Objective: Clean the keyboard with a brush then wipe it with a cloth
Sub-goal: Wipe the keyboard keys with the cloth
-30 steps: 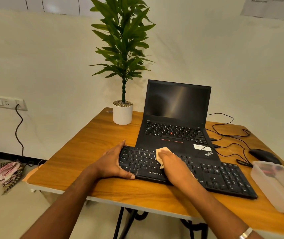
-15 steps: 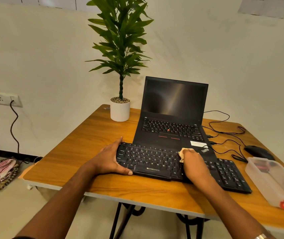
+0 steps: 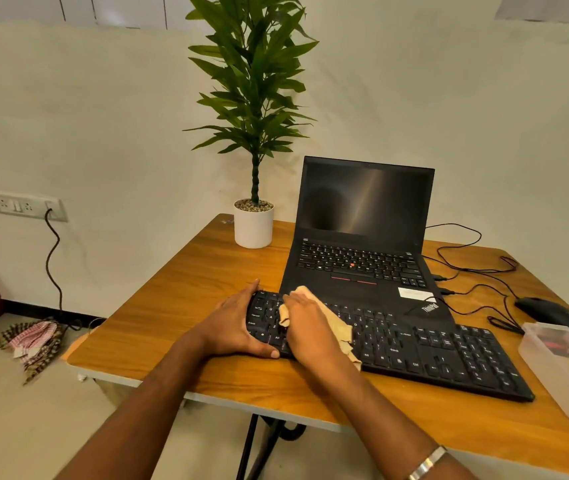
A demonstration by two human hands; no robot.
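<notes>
Left hand (image 3: 233,325) clamps keyboard (image 3: 414,348) end; right hand (image 3: 305,329) presses cloth (image 3: 340,332) onto keys. Risk: hard push skids keyboard into laptop (image 3: 362,237), cloth snags keycap.

A small office or home desk corner: laptop (image 3: 362,244), mouse (image 3: 546,311), potted plant (image 3: 253,133), wall socket (image 3: 28,205).

laptop (image 3: 362,271) possibly touches keyboard (image 3: 432,351) behind; left open.

We saw a matt black plastic keyboard (image 3: 432,351), a soft tan cloth (image 3: 336,327), a smooth wood-grain tabletop (image 3: 179,299), a glossy laptop screen (image 3: 362,199), a translucent plastic box (image 3: 567,372) and a shiny metal bracelet (image 3: 426,463).
</notes>
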